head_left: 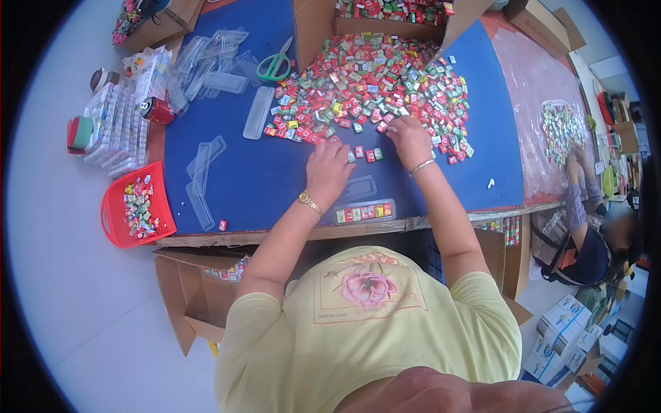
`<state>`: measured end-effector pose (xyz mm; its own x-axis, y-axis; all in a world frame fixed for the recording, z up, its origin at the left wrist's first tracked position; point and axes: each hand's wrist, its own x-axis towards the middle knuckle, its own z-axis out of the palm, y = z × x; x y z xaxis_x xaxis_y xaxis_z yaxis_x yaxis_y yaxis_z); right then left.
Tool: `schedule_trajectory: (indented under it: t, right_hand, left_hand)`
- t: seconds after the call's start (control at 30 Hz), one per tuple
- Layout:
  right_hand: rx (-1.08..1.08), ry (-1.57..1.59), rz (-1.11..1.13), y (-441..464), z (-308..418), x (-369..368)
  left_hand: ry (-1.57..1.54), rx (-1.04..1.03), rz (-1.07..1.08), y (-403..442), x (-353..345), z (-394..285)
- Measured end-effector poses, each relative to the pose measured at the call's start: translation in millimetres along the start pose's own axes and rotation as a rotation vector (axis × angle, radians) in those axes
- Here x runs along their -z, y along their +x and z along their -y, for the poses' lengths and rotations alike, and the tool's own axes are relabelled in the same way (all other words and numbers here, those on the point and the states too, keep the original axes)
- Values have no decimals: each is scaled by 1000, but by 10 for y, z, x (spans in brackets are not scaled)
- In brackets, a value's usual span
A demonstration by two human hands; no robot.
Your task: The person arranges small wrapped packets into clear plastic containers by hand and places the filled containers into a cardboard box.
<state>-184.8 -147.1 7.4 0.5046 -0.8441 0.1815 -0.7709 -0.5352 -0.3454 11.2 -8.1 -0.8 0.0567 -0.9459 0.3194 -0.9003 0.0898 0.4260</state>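
Note:
Small colourful packet-shaped pieces, red, green, white and yellow, lie in a wide heap on the blue table. At the heap's near edge, my left hand, with a gold watch, has curled fingers at a small light-coloured piece. My right hand, wearing a bracelet, pinches at a small red-and-white piece on the heap's edge; its fingertips are partly hidden. A few loose pieces sit between both hands. Nearer my body is a clear plastic case holding a row of several pieces, with an empty clear tray just beyond it.
Clear trays and green-handled scissors lie at the back left. A red scoop of pieces and stacked filled cases stand left. An open carton sits behind the heap. At right, a co-worker reaches toward another pile.

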Motion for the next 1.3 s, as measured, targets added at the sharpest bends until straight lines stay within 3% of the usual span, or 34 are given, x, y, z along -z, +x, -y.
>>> schedule_trajectory:
  t: [0.13, 0.4, 0.83, 1.07, 1.3]
  right_hand:
    - [189, -59, 26, 62, 1, 42]
    - [364, 29, 110, 298, 354, -255]
    - [441, -25, 32, 238, 329, -310]
    - [337, 59, 198, 192, 385, -75]
    - [377, -6, 177, -140, 512, -98]
  left_hand:
    - [-63, -21, -30, 132, -52, -100]
    - [-50, -84, -38, 117, -206, -31]
    - [-116, -69, -71, -26, -154, 14]
    - [-138, -23, -98, -57, 91, -28]
    - [-137, 31, -15, -222, 81, 203]
